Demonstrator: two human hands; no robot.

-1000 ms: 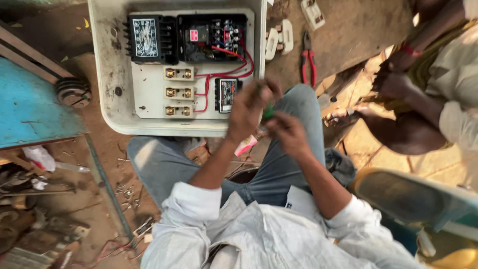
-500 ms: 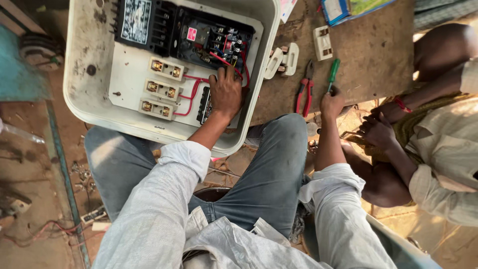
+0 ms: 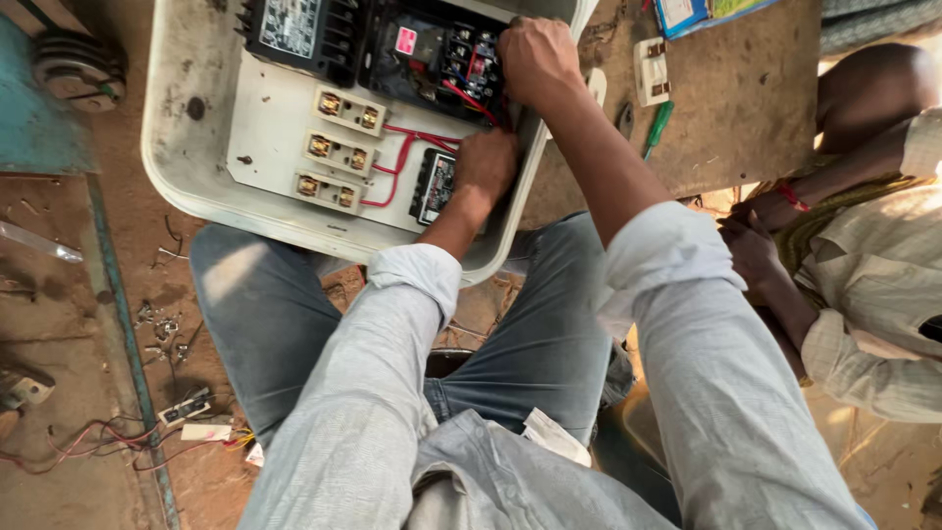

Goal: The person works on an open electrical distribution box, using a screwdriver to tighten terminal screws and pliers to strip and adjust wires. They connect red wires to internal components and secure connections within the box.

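Observation:
A white electrical panel box (image 3: 186,167) lies open in front of my knees. Inside are a black contactor (image 3: 432,49), a black meter block (image 3: 294,29), three white fuse holders (image 3: 339,147), a small black breaker (image 3: 432,186) and red wires (image 3: 402,147). My left hand (image 3: 488,162) is curled at the ends of the red wires, just right of the small breaker. My right hand (image 3: 535,59) is closed over the right end of the contactor, and its fingertips are hidden. A green screwdriver (image 3: 657,128) lies loose on the wooden board (image 3: 746,88).
Another person (image 3: 863,245) sits at the right, hands (image 3: 756,245) near the board's edge. A white switch (image 3: 650,71) and a plier handle (image 3: 625,118) lie on the board. Screws (image 3: 162,329) and wire scraps (image 3: 98,442) litter the dirt floor on the left, beside a blue metal surface (image 3: 39,108).
My right hand has put down the green screwdriver and moved up into the box onto the contactor. My left hand slid down to the small breaker. The view tilted closer.

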